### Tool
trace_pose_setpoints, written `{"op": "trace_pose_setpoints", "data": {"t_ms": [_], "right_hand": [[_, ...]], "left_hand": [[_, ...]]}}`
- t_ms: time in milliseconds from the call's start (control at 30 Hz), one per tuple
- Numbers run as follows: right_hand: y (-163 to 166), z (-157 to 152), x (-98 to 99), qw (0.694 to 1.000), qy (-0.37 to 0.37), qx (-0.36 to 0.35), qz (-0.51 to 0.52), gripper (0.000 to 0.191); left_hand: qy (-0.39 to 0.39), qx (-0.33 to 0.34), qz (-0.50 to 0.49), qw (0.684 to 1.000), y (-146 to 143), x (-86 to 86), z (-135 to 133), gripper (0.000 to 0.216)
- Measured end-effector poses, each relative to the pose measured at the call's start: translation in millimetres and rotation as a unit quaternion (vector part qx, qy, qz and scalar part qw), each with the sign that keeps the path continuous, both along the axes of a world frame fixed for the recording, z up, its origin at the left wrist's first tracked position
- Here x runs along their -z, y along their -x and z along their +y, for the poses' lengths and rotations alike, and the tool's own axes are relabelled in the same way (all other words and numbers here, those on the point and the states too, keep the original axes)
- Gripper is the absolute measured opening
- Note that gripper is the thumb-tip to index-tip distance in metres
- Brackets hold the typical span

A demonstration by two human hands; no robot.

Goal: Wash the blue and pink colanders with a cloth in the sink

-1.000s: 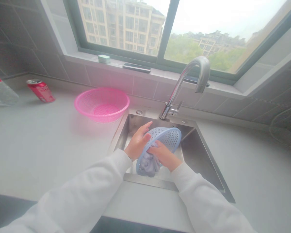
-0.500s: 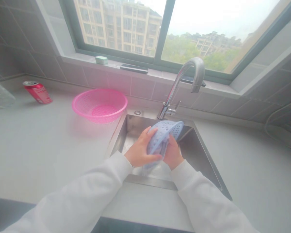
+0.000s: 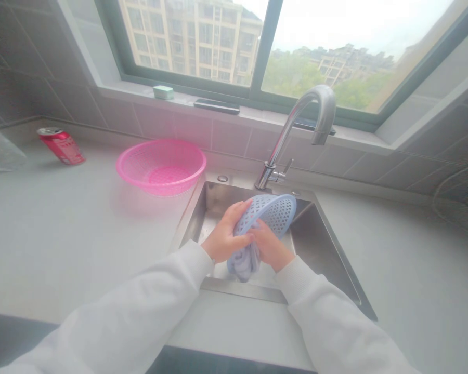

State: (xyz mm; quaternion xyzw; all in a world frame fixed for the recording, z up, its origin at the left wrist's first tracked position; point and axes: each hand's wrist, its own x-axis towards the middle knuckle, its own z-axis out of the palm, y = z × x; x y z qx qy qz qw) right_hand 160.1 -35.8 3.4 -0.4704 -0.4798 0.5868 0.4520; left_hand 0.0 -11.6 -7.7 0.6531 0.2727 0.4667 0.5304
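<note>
Over the sink (image 3: 239, 288) I see a light blue plastic basket (image 3: 281, 215) with a pattern of holes, tilted on its side. My left hand (image 3: 228, 234) grips its left side, thumb near the rim and fingers behind the wall. A greyish-lavender cloth (image 3: 244, 262) hangs down below the rim. My right hand (image 3: 269, 244) is at the basket's opening, its fingers closed on the cloth and partly hidden by my left thumb. Whether the right fingers also press the basket's inner wall cannot be made out.
A chrome faucet (image 3: 296, 130) arches behind the sink. On the left counter stand a pink basket (image 3: 159, 184), a red can (image 3: 64, 147) and a clear plastic item (image 3: 0, 150). A pale green block (image 3: 163, 92) and a dark flat object (image 3: 216, 106) lie on the windowsill.
The blue basket has turned, so more of its inside faces me. My right hand has moved left, towards my left thumb. More of the cloth shows hanging below.
</note>
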Motion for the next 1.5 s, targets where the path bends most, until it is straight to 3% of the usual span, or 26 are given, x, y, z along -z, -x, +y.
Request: {"op": "trace_pose_setpoints", "data": {"t_ms": [100,200,333,433,500,567,667,767,833,900,1000,1100,1167,1200,1267,1367,1433,1500], "right_hand": [[-9.6,5.9,-6.9,0.989,0.020,0.071,0.128,0.039],[-7.3,7.0,-10.7,0.988,0.018,0.071,0.135,0.041],[8.3,0.8,-6.3,0.996,-0.046,-0.044,-0.060,0.029],[11.9,-2.1,1.7,0.960,-0.059,-0.148,-0.231,0.019],[9.6,-2.3,5.5,0.952,-0.060,-0.164,-0.252,0.018],[6.8,-1.7,5.4,0.968,-0.050,-0.140,-0.201,0.019],[4.5,0.5,-2.5,0.999,-0.008,-0.032,-0.015,0.029],[4.8,3.5,-12.8,0.986,0.015,0.085,0.146,0.037],[6.6,4.4,-17.0,0.980,0.013,0.114,0.162,0.039],[9.6,3.3,-18.4,0.991,-0.002,0.082,0.110,0.037],[13.2,-1.2,-16.3,0.993,-0.034,-0.066,-0.095,0.031],[11.8,-6.3,-11.6,0.919,-0.019,-0.208,-0.333,0.019],[8.8,-8.6,-8.0,0.877,-0.010,-0.248,-0.411,0.017],[7.3,-9.1,-6.4,0.871,-0.011,-0.252,-0.421,0.017],[5.2,-8.5,-3.8,0.892,-0.012,-0.230,-0.390,0.016],[5.2,-4.6,-1.3,0.958,-0.002,-0.130,-0.254,0.013],[7.0,-1.6,-0.9,0.988,0.000,-0.064,-0.138,0.017],[9.0,0.4,-1.8,0.999,0.005,-0.023,-0.029,0.023]], "left_hand": [[-0.001,0.045,0.048,0.998,-5.7,3.6,-2.2,0.090],[0.014,0.031,0.017,0.999,-9.9,5.8,-2.6,0.089],[0.080,-0.033,-0.108,0.990,-6.2,0.8,2.1,0.077],[0.141,-0.041,-0.134,0.980,-0.2,-6.1,6.9,0.077],[0.150,-0.041,-0.127,0.980,0.6,-8.8,8.3,0.077],[0.145,-0.037,-0.122,0.981,-2.0,-8.3,7.8,0.077],[0.154,0.001,-0.101,0.983,-9.0,-3.4,5.0,0.076],[0.167,0.042,-0.081,0.982,-14.5,0.7,2.0,0.082],[0.175,0.049,-0.093,0.979,-15.4,0.8,1.2,0.083],[0.189,0.040,-0.124,0.973,-13.7,-0.7,1.8,0.078],[0.201,0.006,-0.175,0.964,-7.5,-2.4,5.2,0.070],[0.194,-0.004,-0.157,0.968,-2.5,-0.5,9.5,0.068],[0.179,0.007,-0.113,0.977,-1.9,1.7,11.8,0.068],[0.170,0.011,-0.093,0.981,-2.2,2.5,12.5,0.069],[0.162,0.013,-0.063,0.985,-3.0,2.8,13.4,0.077],[0.154,0.000,-0.033,0.988,-1.8,-0.1,12.9,0.092],[0.104,-0.021,-0.012,0.994,1.4,-3.3,12.0,0.088],[0.027,-0.033,0.021,0.999,5.7,-6.5,10.9,0.078]]}}
